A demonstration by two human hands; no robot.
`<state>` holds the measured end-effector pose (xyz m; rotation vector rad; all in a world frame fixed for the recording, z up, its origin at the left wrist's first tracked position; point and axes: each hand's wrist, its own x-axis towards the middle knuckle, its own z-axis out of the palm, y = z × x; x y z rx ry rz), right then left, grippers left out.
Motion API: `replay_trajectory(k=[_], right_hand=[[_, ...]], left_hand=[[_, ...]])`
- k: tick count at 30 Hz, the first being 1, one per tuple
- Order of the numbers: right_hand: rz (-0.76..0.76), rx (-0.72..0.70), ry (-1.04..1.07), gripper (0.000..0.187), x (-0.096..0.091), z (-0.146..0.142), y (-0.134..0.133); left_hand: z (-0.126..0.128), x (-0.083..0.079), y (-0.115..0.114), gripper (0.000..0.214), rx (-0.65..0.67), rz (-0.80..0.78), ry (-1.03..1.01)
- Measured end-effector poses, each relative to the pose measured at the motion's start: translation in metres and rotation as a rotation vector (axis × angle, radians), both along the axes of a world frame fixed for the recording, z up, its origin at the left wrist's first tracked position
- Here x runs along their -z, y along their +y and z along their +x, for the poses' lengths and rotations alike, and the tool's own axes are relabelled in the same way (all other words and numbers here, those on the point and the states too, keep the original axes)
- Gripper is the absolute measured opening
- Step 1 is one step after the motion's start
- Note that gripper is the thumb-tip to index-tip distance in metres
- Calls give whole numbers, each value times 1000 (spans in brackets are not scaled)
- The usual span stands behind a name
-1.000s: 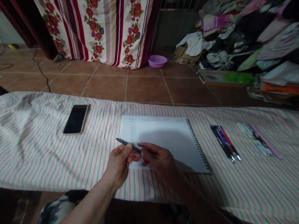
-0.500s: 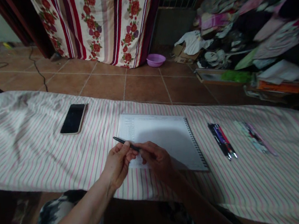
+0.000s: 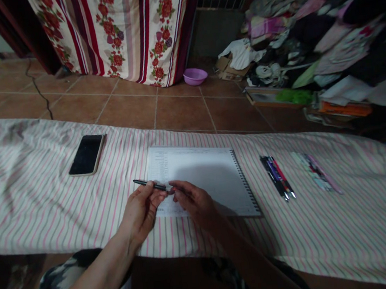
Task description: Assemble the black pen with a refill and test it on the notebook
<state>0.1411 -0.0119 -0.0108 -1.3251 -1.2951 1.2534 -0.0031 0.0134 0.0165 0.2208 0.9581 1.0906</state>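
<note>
A slim dark pen [image 3: 143, 183] lies almost level above the left part of an open spiral notebook [image 3: 204, 162]. My left hand [image 3: 141, 209] is closed on it, thumb on top and fingers underneath. From the other side, my right hand [image 3: 196, 205] brings its bent thumb and fingertips together at the pen's right end, which looks paler. Those fingertips partly cover that end, so its details are hard to make out. The notebook page is mostly blank, with faint printed columns along its left side and black coils on the right.
A phone [image 3: 87, 155] lies left on the striped cloth [image 3: 44, 195]. Several pens [image 3: 277, 177] sit right of the notebook, beside a second group of pale and pink pens [image 3: 317, 172]. Beyond are a purple basin [image 3: 195, 76], a floral curtain [image 3: 129, 30] and heaped clothes [image 3: 280, 26].
The pen has shifted left and tilted closer to level in my left hand. More of its right end shows, as my right fingertips have drawn back along it. The camera view has turned slightly right.
</note>
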Motion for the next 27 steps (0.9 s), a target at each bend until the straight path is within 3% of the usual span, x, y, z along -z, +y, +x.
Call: replay_trajectory(k=[7,27], right_hand=[[-42,-68,149,35,10,3,-1],[-3,-28,90,28,5,1,0]], left_hand=[[-3,-6,2,23,-21,-28,61],[5,1,-2,13,36,145,171]])
